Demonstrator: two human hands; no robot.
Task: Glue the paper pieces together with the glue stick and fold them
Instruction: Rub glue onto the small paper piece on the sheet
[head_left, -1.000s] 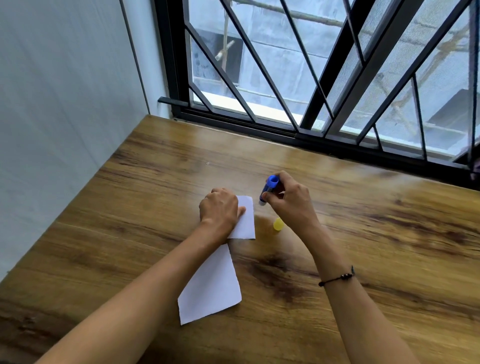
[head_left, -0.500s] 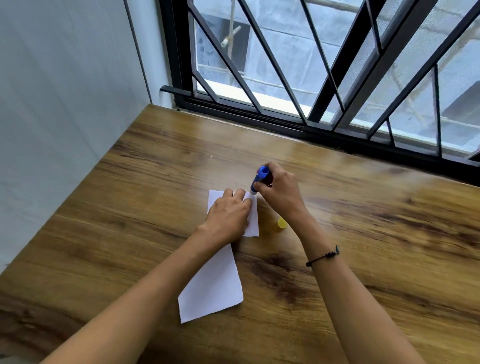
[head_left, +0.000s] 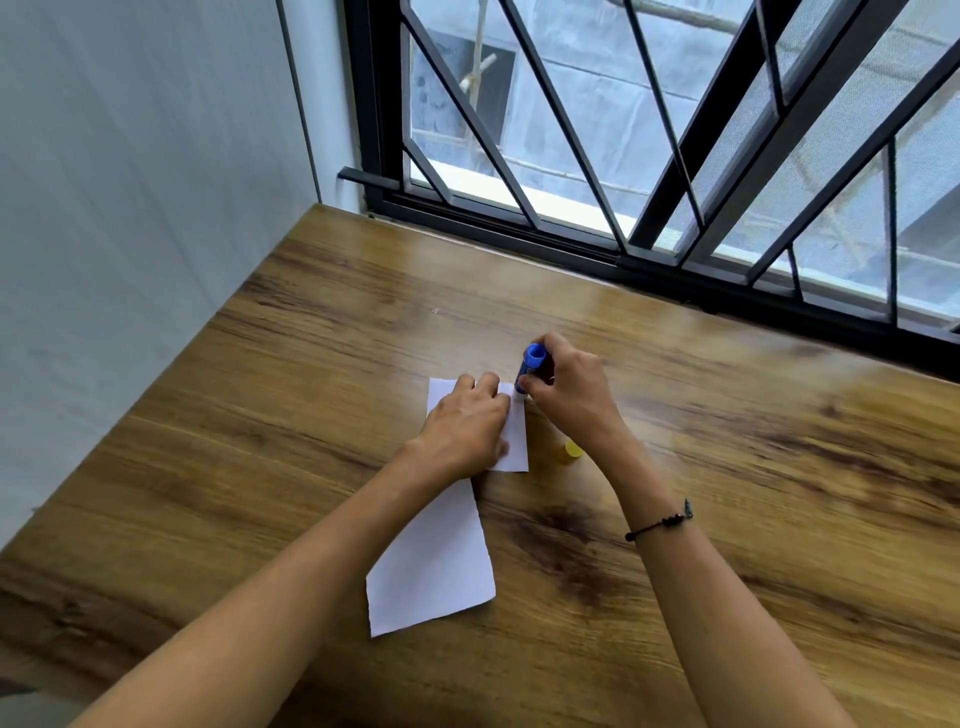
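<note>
A small white paper piece (head_left: 516, 439) lies flat on the wooden table (head_left: 727, 467). My left hand (head_left: 465, 431) rests on it, fingers spread flat, pressing it down. My right hand (head_left: 569, 395) grips a blue glue stick (head_left: 531, 366), tilted, its lower end touching the paper's far right corner. A second, larger white paper piece (head_left: 431, 566) lies nearer to me, partly under my left forearm. The yellow glue cap (head_left: 571, 449) stands on the table just right of the small paper, below my right wrist.
A grey wall (head_left: 130, 234) borders the table on the left. A window with black bars (head_left: 649, 156) runs along the far edge. A thin dark bracelet (head_left: 660, 525) sits on my right wrist.
My left hand went from a loose fist to flat fingers on the small paper. My right hand brought the glue stick left and down onto the paper's far right corner.
</note>
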